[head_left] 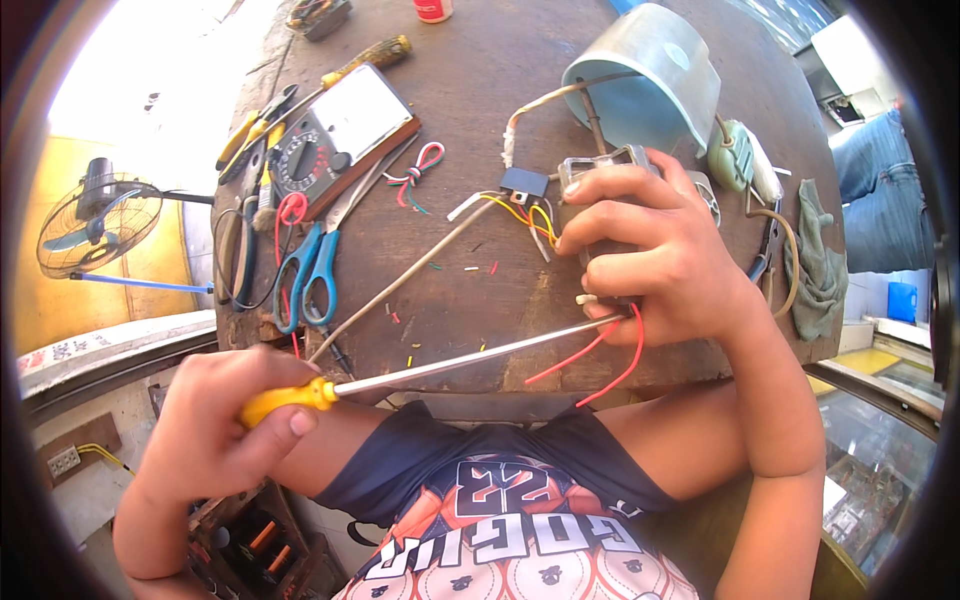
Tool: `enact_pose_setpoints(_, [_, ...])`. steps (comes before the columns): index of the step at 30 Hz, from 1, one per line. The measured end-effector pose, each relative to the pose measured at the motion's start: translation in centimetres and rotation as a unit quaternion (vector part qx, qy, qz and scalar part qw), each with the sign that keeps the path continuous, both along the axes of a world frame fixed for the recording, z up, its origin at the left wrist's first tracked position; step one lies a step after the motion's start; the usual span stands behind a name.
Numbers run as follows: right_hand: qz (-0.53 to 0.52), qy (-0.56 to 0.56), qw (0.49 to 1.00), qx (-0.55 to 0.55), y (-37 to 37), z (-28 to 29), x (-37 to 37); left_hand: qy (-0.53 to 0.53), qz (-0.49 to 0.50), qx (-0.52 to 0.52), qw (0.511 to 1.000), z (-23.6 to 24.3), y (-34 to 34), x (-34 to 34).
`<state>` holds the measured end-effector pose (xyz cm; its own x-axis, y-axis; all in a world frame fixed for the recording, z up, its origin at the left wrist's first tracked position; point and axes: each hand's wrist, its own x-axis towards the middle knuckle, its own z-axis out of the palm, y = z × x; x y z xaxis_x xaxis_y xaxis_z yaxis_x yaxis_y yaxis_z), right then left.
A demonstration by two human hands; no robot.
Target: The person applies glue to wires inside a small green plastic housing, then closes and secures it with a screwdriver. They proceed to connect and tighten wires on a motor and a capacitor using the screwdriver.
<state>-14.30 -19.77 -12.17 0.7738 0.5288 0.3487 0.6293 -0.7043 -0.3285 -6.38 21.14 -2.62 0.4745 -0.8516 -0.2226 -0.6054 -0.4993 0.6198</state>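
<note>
My left hand (pixel 225 415) is closed around the yellow handle of a long screwdriver (pixel 460 358). Its shaft slants up to the right, and the tip meets the underside of what my right hand (pixel 665 245) grips. That is a boxy grey electrical part with a metal frame (pixel 605 160), mostly covered by my fingers. Two loose red wires (pixel 622 365) hang from its lower side. Just left of my right fingers lies a small dark blue block (pixel 524 182) with yellow wires (pixel 540 222). A tan cable runs from there down toward my left hand.
A pale blue plastic housing (pixel 655 75) lies beyond my right hand. At left are an analog multimeter (pixel 305 165), blue-handled scissors (pixel 322 275) and pliers (pixel 250 135). A tied wire bundle (pixel 415 178) sits mid-table. A cloth (pixel 818 260) is at the right edge; another person's jeans (pixel 875 190) show beyond.
</note>
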Motion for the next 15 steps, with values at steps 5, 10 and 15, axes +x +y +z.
enact_pose_setpoints(5, [0.000, 0.011, 1.000, 0.008, -0.2, -0.2, -0.1, 0.488, 0.223, 0.122, 0.835, 0.3, -1.0, 1.1])
enact_pose_setpoints(10, [-0.001, 0.016, 1.000, 0.018, -0.6, -0.6, -0.5, -0.001, -0.040, 0.129, 0.991, 0.7, -2.4, 0.6])
enact_pose_setpoints(15, [-0.003, 0.022, 1.000, 0.012, -0.6, -0.5, -0.4, -0.171, -0.071, 0.132, 0.974, -0.2, -0.7, -0.3])
